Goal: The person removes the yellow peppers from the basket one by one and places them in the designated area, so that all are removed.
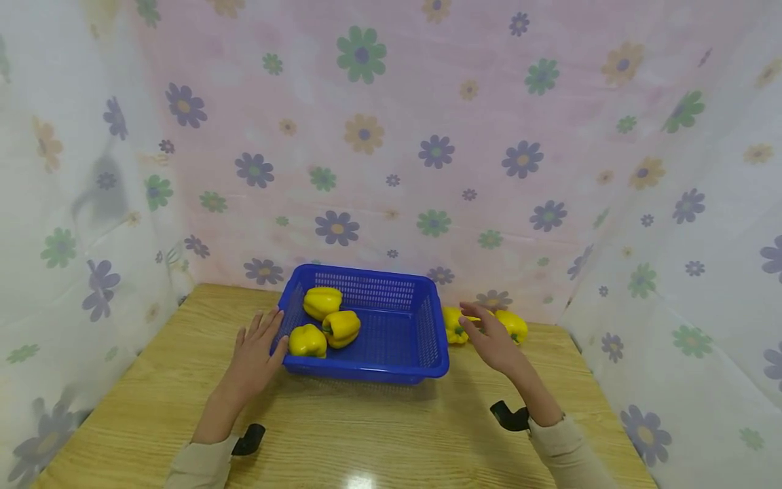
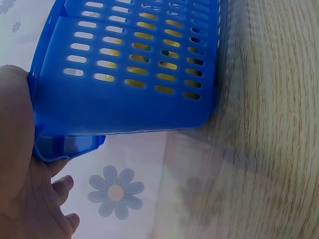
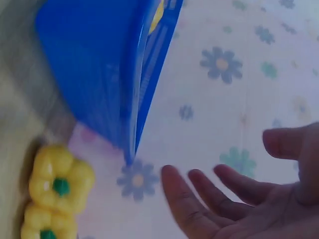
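A blue plastic basket (image 1: 385, 372) with slotted walls stands on the table, with three yellow bell peppers (image 1: 342, 329) in its left part. My left hand (image 1: 253, 360) rests at the basket's left rim, fingers spread and fairly straight, thumb near the front corner. In the left wrist view the left hand (image 2: 30, 199) lies against the rim. To the right of the basket, my right hand (image 1: 495, 343) hovers with loosely bent fingers and nothing in it. More yellow peppers (image 1: 512, 326) lie behind it, partly hidden; the right wrist view shows two peppers (image 3: 60, 179) side by side.
The wood-grain table (image 1: 391, 435) carries everything. Flower-patterned cloth (image 1: 391, 136) hangs behind it and on both sides, with the basket close to the back cloth. A black device (image 1: 510, 415) sits at the right wrist and another black device (image 1: 248, 440) at the left.
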Action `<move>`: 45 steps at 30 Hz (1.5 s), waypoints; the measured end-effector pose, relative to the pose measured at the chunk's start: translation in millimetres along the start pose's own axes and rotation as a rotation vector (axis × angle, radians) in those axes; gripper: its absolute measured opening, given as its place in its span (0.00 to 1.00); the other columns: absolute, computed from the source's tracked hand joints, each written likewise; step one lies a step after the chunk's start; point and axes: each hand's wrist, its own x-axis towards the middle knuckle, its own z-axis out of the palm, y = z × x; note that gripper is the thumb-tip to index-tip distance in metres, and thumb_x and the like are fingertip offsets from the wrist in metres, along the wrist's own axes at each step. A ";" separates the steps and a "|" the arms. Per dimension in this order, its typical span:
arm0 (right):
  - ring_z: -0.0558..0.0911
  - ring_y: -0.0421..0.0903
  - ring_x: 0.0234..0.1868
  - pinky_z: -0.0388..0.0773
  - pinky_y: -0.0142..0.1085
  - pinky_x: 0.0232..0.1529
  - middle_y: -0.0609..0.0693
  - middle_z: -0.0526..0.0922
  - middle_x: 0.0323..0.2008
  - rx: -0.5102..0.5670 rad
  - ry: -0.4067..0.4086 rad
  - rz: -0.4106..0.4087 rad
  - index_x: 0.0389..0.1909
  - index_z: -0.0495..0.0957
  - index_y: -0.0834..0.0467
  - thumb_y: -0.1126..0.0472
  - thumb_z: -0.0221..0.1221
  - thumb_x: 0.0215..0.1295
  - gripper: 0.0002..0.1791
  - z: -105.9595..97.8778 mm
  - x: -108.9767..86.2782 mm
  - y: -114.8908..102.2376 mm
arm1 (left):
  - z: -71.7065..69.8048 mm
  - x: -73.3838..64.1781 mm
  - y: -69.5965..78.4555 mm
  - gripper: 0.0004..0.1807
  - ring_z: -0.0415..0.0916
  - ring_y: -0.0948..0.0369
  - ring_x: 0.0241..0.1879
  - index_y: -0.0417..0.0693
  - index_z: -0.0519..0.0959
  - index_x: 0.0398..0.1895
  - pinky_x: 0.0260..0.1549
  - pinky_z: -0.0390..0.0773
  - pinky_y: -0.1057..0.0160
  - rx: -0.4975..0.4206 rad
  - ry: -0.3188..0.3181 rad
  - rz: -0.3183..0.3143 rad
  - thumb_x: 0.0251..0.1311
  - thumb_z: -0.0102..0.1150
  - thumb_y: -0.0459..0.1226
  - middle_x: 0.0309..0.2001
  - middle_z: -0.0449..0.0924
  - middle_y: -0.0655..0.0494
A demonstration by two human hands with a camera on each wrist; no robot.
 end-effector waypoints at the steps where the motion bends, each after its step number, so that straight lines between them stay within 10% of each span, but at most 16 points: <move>1: 0.75 0.67 0.63 0.82 0.53 0.54 0.68 0.70 0.69 0.047 0.026 -0.021 0.74 0.64 0.65 0.53 0.47 0.82 0.28 7.1 1.0 -1.9 | 0.2 0.2 0.1 0.32 0.40 0.33 0.78 0.36 0.55 0.79 0.69 0.39 0.24 0.001 0.001 0.000 0.80 0.43 0.43 0.79 0.52 0.37; 6: 0.79 0.63 0.59 0.85 0.46 0.51 0.64 0.73 0.67 0.213 0.044 -0.080 0.70 0.69 0.63 0.56 0.49 0.81 0.24 45.6 4.1 -13.0 | 1.9 1.2 -0.9 0.32 0.39 0.33 0.78 0.36 0.55 0.79 0.69 0.39 0.24 0.000 0.003 0.003 0.80 0.42 0.43 0.79 0.52 0.38; 17: 0.78 0.59 0.62 0.78 0.53 0.59 0.60 0.74 0.68 0.157 -0.108 -0.086 0.71 0.69 0.60 0.52 0.51 0.80 0.26 107.7 10.9 -37.1 | 1.9 0.7 -2.0 0.32 0.40 0.33 0.78 0.37 0.55 0.80 0.69 0.39 0.25 0.006 0.006 -0.003 0.80 0.41 0.43 0.79 0.52 0.37; 45: 0.62 0.66 0.75 0.63 0.58 0.72 0.70 0.60 0.75 -0.074 -0.340 0.217 0.76 0.55 0.73 0.44 0.49 0.77 0.42 162.4 81.9 -69.4 | 1.2 1.5 -2.6 0.32 0.40 0.32 0.78 0.36 0.55 0.79 0.69 0.39 0.24 -0.015 0.001 0.004 0.79 0.42 0.42 0.80 0.52 0.38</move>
